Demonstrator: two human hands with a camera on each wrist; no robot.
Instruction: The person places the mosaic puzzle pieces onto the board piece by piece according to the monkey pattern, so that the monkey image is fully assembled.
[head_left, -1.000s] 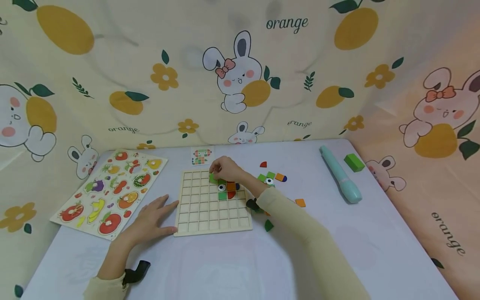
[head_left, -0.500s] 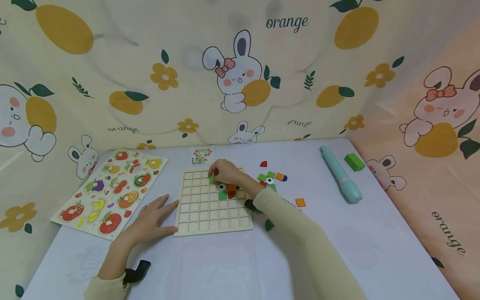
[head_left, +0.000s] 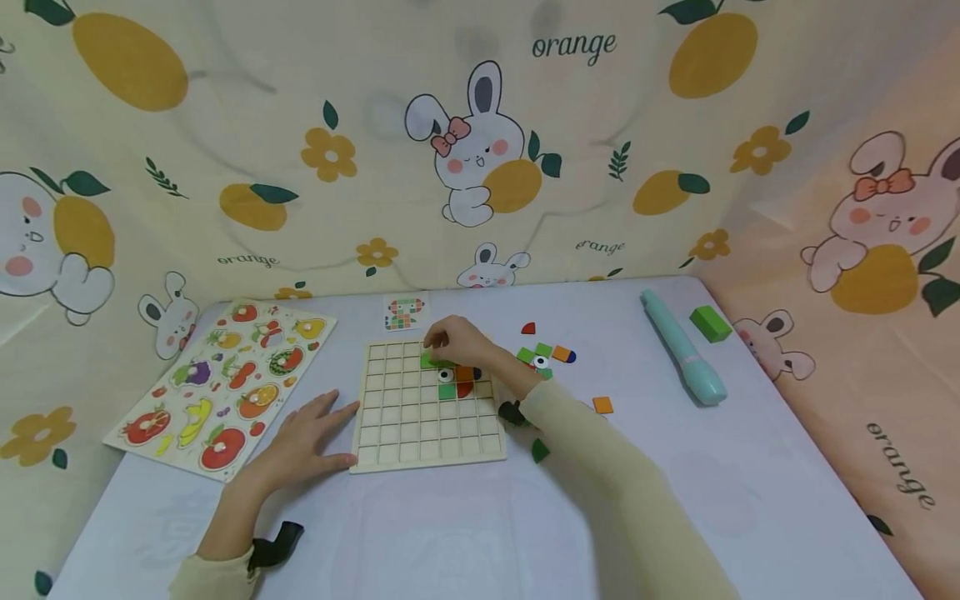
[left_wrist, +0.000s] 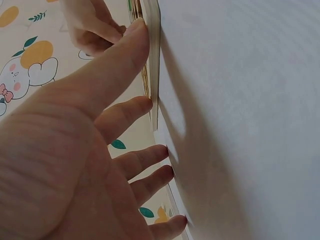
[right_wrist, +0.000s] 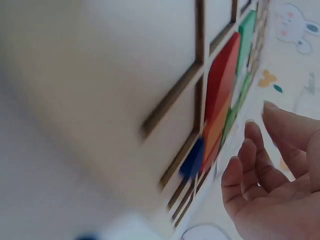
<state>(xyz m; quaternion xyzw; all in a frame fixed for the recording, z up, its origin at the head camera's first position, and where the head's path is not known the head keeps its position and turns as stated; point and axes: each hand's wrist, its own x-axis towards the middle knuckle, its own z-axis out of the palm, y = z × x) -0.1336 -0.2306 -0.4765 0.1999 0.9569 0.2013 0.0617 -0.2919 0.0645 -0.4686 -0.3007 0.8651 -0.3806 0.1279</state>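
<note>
My left hand rests on the table with fingers spread, its thumb and a finger touching the left edge of a wooden grid board. In the left wrist view the thumb lies along that edge. Over the board's top rows is my right hand. Its thumb and fingers are bent and apart, with nothing between them in the right wrist view. Just below it a green square tile sits in the grid. Beside that are an eye tile, an orange tile, a red tile and a blue piece.
A small pattern card lies behind the board. Loose coloured tiles are scattered to the right, partly behind the right sleeve. Farther right are a teal stick-shaped object and a green block. A fruit puzzle board lies at left.
My right hand has shifted slightly right and up, off the green tile, which stays in the grid. The left hand holds its place at the board's edge.
</note>
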